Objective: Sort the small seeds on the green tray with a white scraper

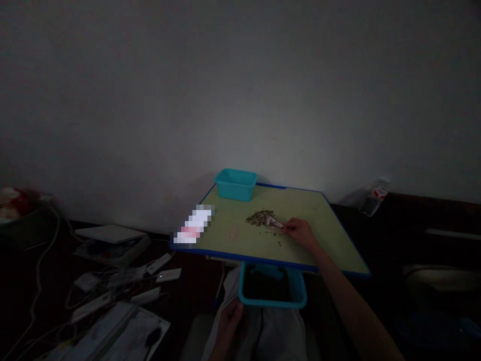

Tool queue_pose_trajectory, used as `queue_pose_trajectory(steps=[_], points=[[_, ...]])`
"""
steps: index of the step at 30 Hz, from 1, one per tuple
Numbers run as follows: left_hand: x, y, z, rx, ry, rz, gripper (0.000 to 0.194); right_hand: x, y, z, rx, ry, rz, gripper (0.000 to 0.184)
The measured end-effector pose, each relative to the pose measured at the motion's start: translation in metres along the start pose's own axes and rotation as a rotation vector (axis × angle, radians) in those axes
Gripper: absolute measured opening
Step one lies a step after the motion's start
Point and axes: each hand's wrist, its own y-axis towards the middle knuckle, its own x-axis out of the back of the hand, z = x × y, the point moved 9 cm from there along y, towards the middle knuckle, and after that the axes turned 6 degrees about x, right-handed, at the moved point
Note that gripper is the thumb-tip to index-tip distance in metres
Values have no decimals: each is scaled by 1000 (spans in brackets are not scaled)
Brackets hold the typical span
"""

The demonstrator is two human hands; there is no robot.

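My right hand [299, 232] pinches the end of a small pale pinkish-white tool [275, 222]; its exact kind is too dim to make out. The tool's far end lies against a pile of small dark seeds or beans [259, 217] on the light tabletop [300, 200]. A thin scatter of tiny pale grains [232, 234] lies left of the pile. On my lap, partly under the table's front edge, sits a turquoise tub [272, 303] with dark contents. My left hand [230, 321], fingers curled, is at the tub's near left corner; shadow hides part of its grip.
A second turquoise tub [236, 186] stands at the table's back left corner. A bright, pixelated phone-like object [193, 226] lies along the left edge. Cables and power strips [146, 273] clutter the dark surface at left. A clear package [375, 196] leans by the wall at right.
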Motion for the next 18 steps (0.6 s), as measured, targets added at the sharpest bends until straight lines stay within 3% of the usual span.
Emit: queue_pose_trajectory(steps=[8,14,18], points=[[5,4,7,-11,-8,-8,48,2,-7,-7,-22,-34,-22,16],[1,6,11,-40,-3,76,51,11,-27,-11,-33,-18,-45,17],[3,8,9,-51,19,60,52,14,-40,-7,-53,23,-45,17]])
